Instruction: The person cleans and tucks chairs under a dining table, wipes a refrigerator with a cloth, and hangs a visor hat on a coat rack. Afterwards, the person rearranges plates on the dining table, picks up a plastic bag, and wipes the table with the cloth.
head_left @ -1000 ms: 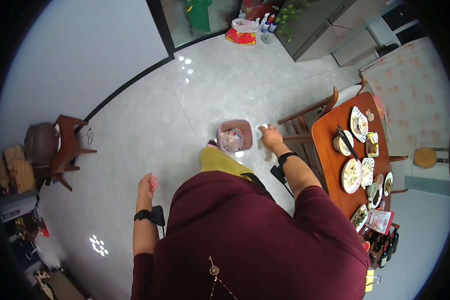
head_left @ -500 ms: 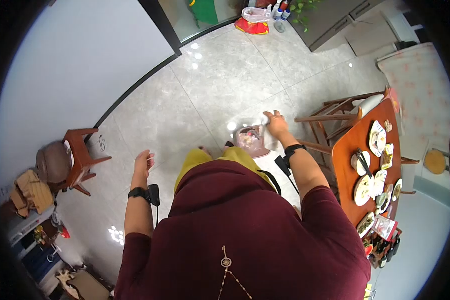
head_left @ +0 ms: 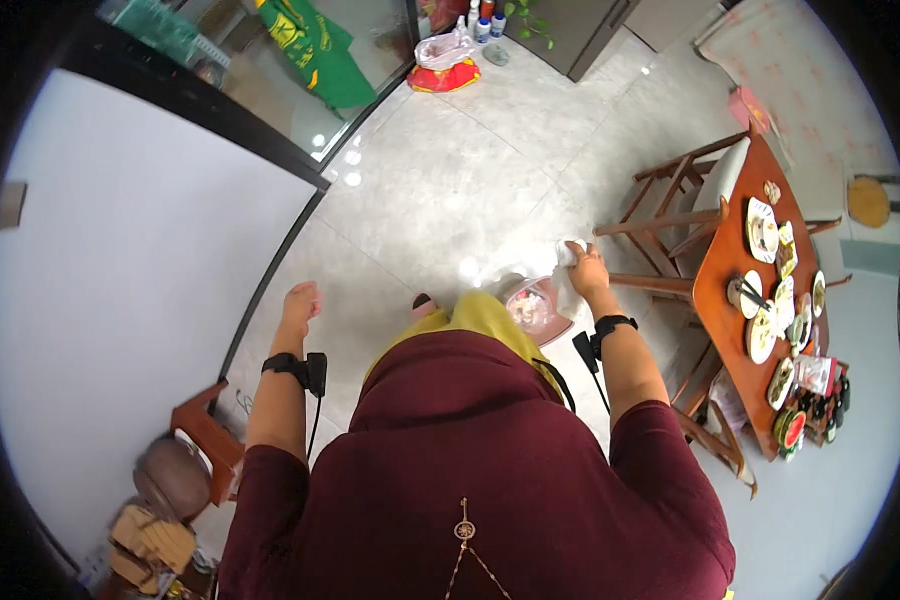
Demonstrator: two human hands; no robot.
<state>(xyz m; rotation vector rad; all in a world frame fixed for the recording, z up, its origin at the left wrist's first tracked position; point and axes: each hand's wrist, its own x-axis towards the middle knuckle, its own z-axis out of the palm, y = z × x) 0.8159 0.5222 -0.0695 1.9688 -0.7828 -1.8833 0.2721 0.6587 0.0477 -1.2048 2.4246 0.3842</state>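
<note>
My right hand (head_left: 589, 268) reaches forward with its fingers closed around something white (head_left: 569, 252), too blurred to name. Just below and left of that hand, a pink bin (head_left: 558, 328) with pale rubbish inside stands on the floor by my legs. My left hand (head_left: 303, 302) hangs forward on the left, fingers curled in, and no object shows in it. Both wrists wear black straps with a small device and cable.
On the right stands a wooden dining table (head_left: 722, 290) bearing dishes, chopsticks and a watermelon piece (head_left: 794, 428). A wooden chair (head_left: 660, 235) juts out beside it. At left are a white wall (head_left: 160, 270) and a brown stool (head_left: 210, 440). Bottles and a red bag (head_left: 444, 78) lie ahead.
My view has turned left, with the table and doorway shifting in frame. My right hand still holds the white thing near the bin. My left fingers look more tightly curled.
</note>
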